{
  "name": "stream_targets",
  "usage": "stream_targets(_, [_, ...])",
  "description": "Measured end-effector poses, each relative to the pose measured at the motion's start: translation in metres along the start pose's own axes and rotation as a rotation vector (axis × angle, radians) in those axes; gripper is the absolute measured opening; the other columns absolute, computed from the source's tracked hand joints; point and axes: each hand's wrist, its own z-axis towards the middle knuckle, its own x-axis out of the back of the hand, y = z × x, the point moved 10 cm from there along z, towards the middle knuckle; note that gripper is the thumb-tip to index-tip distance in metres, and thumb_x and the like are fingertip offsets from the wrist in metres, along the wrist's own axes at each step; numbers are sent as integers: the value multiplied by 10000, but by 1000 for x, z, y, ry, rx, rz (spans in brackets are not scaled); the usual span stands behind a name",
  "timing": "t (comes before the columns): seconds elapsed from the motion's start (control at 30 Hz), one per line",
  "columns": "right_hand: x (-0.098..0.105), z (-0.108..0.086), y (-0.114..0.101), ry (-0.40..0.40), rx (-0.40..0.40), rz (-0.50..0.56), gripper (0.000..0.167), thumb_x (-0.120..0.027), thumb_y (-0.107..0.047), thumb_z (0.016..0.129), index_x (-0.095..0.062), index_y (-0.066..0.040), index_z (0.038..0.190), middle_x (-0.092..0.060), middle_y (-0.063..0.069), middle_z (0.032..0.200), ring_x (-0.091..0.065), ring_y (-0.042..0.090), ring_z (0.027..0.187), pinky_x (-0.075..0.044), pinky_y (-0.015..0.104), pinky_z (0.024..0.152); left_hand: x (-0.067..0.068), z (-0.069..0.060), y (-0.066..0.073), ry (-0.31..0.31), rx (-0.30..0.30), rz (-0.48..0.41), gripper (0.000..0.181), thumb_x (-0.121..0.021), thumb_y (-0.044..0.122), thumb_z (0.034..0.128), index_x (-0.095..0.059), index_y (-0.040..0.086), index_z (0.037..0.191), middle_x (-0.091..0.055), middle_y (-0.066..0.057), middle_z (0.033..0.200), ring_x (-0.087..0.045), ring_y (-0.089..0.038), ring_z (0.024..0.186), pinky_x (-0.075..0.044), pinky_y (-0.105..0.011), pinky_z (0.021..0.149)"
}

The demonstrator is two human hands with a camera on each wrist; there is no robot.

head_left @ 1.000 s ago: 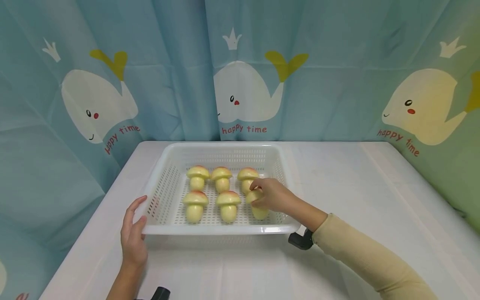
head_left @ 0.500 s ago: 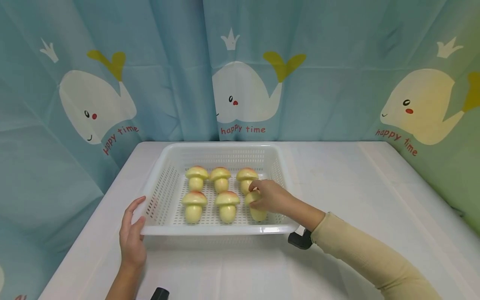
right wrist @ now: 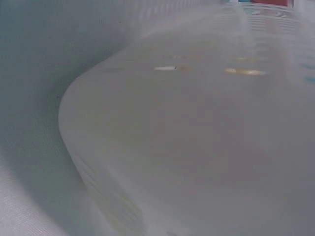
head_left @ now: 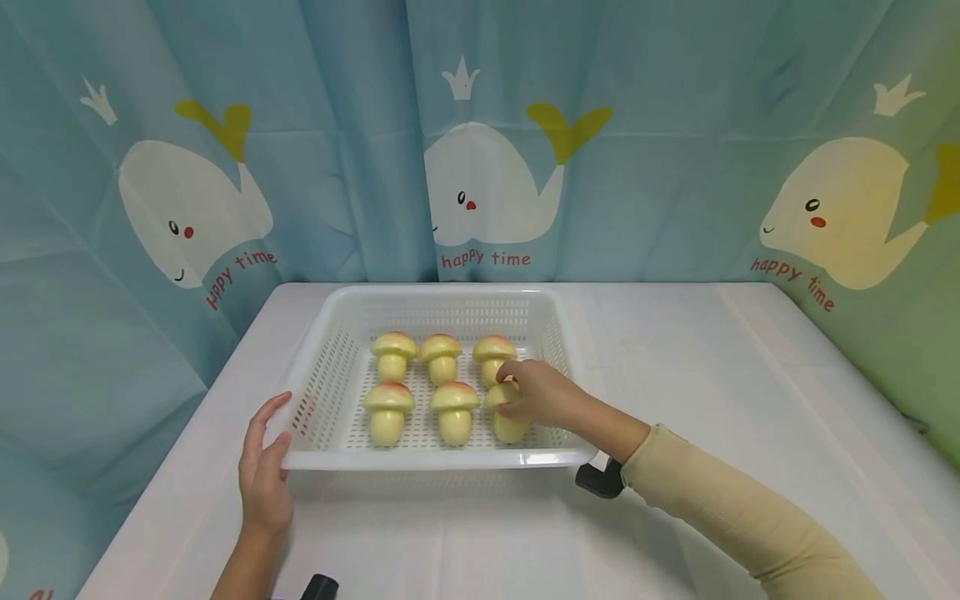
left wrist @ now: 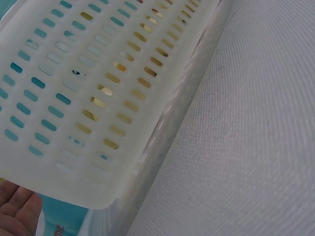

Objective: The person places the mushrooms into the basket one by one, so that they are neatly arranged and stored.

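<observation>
In the head view a white plastic basket (head_left: 442,460) stands on the table with two rows of toy mushrooms in it, pale yellow with reddish cap tops. My right hand (head_left: 543,393) reaches over the basket's right side and pinches the front-right mushroom (head_left: 510,427), partly covering it. Close behind that hand is the back-right mushroom (head_left: 493,348). To its left stands the front-middle mushroom (head_left: 455,412). My left hand (head_left: 266,483) touches the basket's left rim near the front corner with fairly straight fingers. Its fingertips (left wrist: 22,204) meet the basket edge in the left wrist view.
A white cloth covers the table (head_left: 705,375). Behind and at both sides hangs a blue-green curtain (head_left: 360,167) with whale prints. The basket's slotted wall (left wrist: 98,73) fills much of the left wrist view; the right wrist view shows its smooth side (right wrist: 187,132) blurred.
The front-right mushroom has shifted slightly left under my right hand's fingers, its cap closer to the front-middle one. My left hand stays at the basket's rim.
</observation>
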Motion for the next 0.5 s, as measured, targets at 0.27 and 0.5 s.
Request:
stream_targets(0.27, [10, -10, -1, 61, 2, -57, 592, -771, -267, 732, -533, -38, 1224, -580, 151, 1113, -546, 268, 1005, -440, 391, 821, 1, 0, 0, 4, 9, 26, 442, -253, 151, 923, -408, 87, 1332, -380, 14, 1374, -431, -100, 1104, -422, -153, 752])
stream_targets(0.5, [50, -59, -15, 290, 145, 48, 529, -741, -259, 769, -544, -65, 1220, -559, 86, 1186, -534, 245, 1046, -469, 391, 803, 4, 1, 0, 1, 22, 31, 464, -252, 143, 925, -384, 145, 1370, -383, 22, 1360, -427, -103, 1098, -413, -160, 762])
